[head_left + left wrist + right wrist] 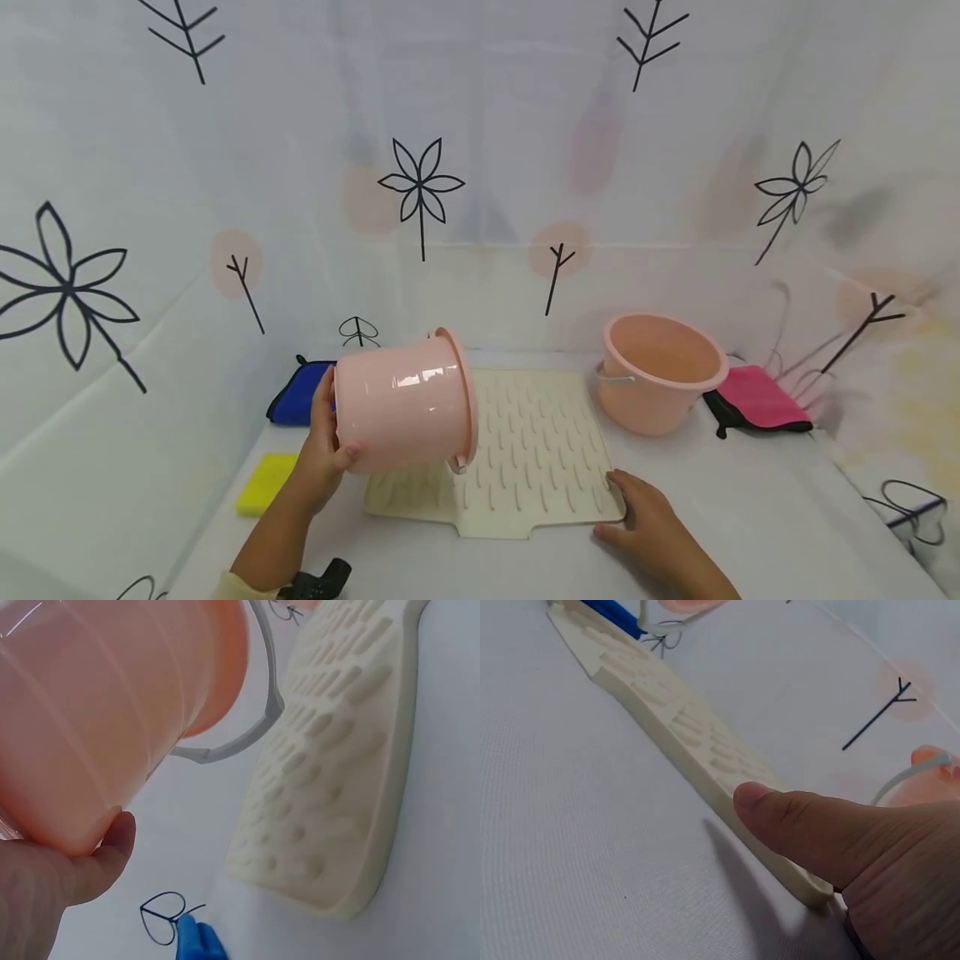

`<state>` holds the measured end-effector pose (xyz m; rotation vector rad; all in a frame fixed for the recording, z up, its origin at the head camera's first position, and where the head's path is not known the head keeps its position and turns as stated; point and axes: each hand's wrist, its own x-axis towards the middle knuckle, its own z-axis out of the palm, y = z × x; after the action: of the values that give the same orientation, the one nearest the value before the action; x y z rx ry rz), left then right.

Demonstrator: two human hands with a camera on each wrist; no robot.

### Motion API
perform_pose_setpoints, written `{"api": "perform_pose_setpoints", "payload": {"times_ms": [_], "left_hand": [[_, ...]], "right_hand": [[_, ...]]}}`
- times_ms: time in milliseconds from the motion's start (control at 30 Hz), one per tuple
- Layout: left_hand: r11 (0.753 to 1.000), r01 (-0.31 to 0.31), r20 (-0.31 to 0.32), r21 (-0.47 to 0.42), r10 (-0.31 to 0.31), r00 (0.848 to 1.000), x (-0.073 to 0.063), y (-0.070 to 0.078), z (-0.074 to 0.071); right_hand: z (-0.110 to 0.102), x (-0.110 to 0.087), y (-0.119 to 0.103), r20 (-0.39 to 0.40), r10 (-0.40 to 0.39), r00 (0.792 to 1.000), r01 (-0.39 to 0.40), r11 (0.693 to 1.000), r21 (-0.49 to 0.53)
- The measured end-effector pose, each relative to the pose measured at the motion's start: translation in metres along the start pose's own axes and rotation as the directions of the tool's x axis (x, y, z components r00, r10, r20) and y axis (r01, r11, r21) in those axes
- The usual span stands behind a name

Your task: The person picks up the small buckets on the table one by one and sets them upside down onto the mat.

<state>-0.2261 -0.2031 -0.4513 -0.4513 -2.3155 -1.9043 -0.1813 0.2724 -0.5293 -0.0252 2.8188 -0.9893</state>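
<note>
My left hand [321,454] grips a pale pink bucket [401,408] near its base, the thumb on the side wall. It is tipped on its side, mouth to the right, above the left part of a cream ridged washboard [536,442]. Its grey handle [247,742] hangs from the rim in the left wrist view. At the washboard's near right corner is my right hand [648,525], with thumb and fingers curled round the edge. The right wrist view has the thumb [795,817] across the board's edge; the other fingers are hidden there.
A second, peach bucket [637,400] stands upright at the back right, beside a pink cloth item [765,396] with black trim. To the left lie a blue item [296,400] with black edging and a yellow sponge [266,483]. A patterned white sheet [480,292] hangs behind.
</note>
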Motion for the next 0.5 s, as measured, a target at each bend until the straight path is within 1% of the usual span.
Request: {"api": "perform_pose_setpoints", "payload": {"times_ms": [33,133,200,267,367,500], "left_hand": [[1.000,0.007,-0.005,0.020,-0.006,1.000,0.001,0.002,-0.003],[0.996,0.034,-0.027,0.077,-0.032,0.999,0.003,0.006,-0.012],[0.994,0.049,-0.040,0.098,-0.045,0.998,0.004,0.009,-0.018],[0.991,0.057,-0.054,0.123,-0.051,0.997,0.002,0.012,-0.025],[0.987,0.068,-0.074,0.148,-0.057,0.996,-0.003,0.014,-0.035],[0.981,0.067,-0.082,0.184,-0.052,0.995,-0.007,0.017,-0.047]], "right_hand": [[-0.001,0.000,0.001,0.001,0.008,1.000,-0.008,1.000,0.003],[-0.005,0.000,0.004,-0.018,-0.004,1.000,0.004,1.000,0.010],[-0.007,0.001,0.005,-0.031,-0.012,0.999,0.012,1.000,0.011],[-0.007,0.004,0.006,-0.046,-0.029,0.999,0.029,1.000,-0.003],[-0.003,0.006,0.007,-0.051,-0.028,0.998,0.028,1.000,0.000],[0.000,0.006,0.009,-0.041,0.005,0.999,-0.006,1.000,-0.016]]}}
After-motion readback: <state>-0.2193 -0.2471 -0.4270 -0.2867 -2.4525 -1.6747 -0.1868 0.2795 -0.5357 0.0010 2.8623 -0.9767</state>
